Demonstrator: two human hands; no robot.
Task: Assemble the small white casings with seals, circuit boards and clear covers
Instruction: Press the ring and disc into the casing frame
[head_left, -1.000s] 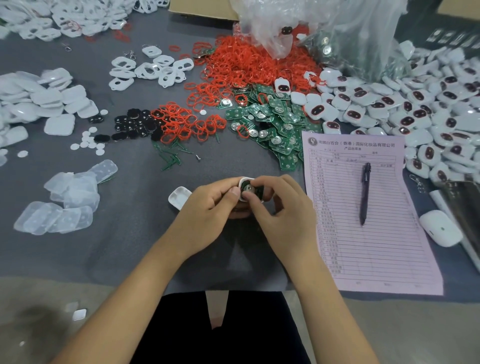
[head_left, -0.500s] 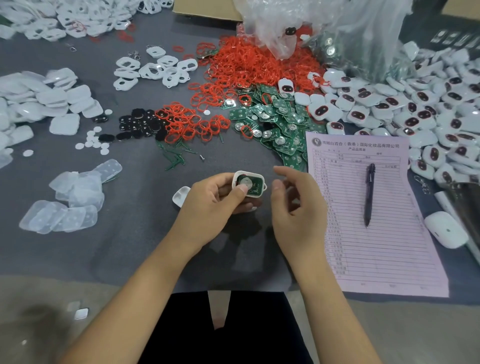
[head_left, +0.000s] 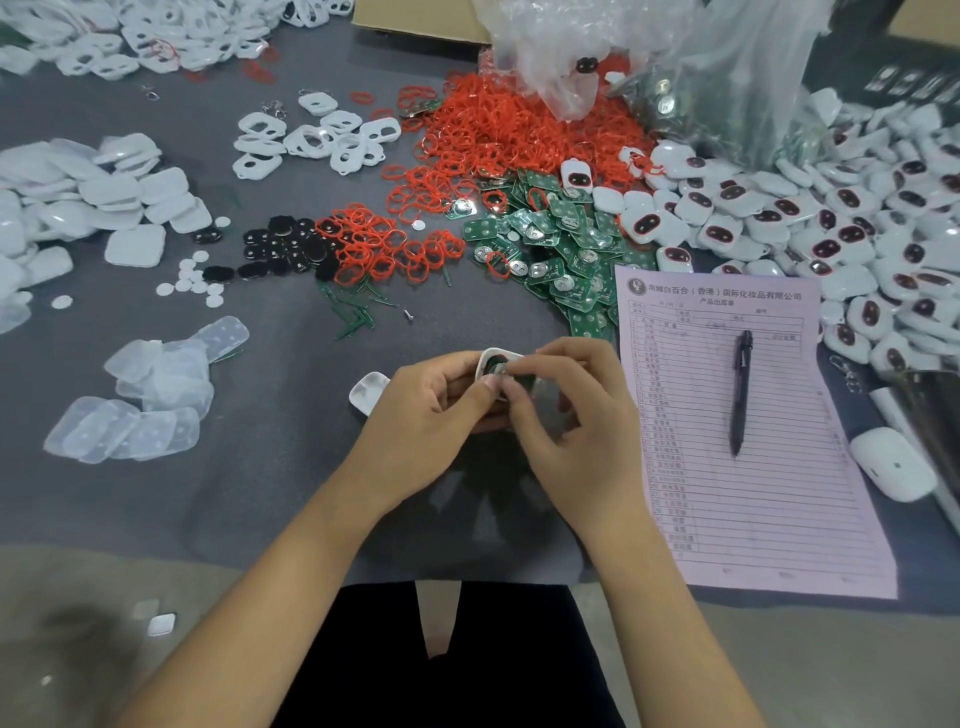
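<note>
Pink form (head_left: 737, 447) with pen (head_left: 740, 392) lies right of the white casing (head_left: 488, 364), open face up, pinched by left hand (head_left: 431, 410) and right hand (head_left: 576, 415), fingers hiding its length.

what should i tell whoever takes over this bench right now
Left hand grips the white casing; a circuit board shows inside it.
Right hand has its fingertips pinched on the casing's contents.
Supplies: red seals, circuit boards, clear covers at left, a spare casing half beside the left hand.
Done: board is in. Finished units piled at right.
Left: clear cover and closing. Whether the seal is seated can't be seen.
</note>
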